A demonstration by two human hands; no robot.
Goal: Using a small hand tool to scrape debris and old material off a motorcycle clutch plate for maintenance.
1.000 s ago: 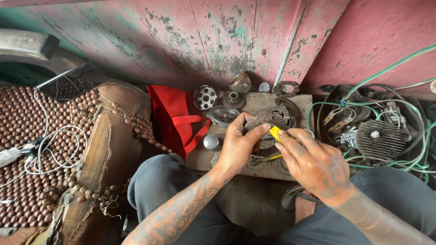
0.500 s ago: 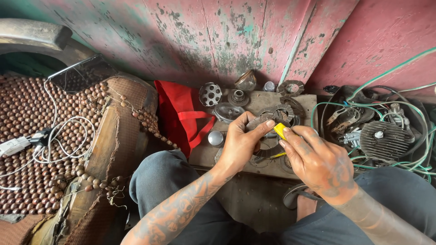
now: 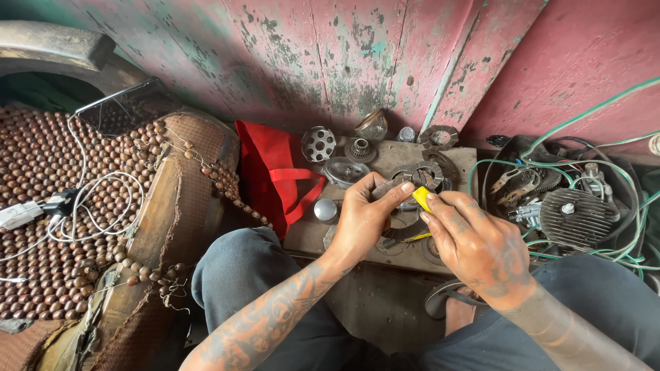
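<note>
1. Yellow plastic marks the tool handle pinched in the right hand, fingers closed around it; the left hand grips a small grey metal part, thumb and fingers curled shut.
2. Just beyond both hands, a toothed clutch plate lies on the worn board; a red cloth bag sits left of the left hand.
3. Risk, as judged: the tool tip could slip off the part and jab the left thumb; loose pieces could roll off.
</note>
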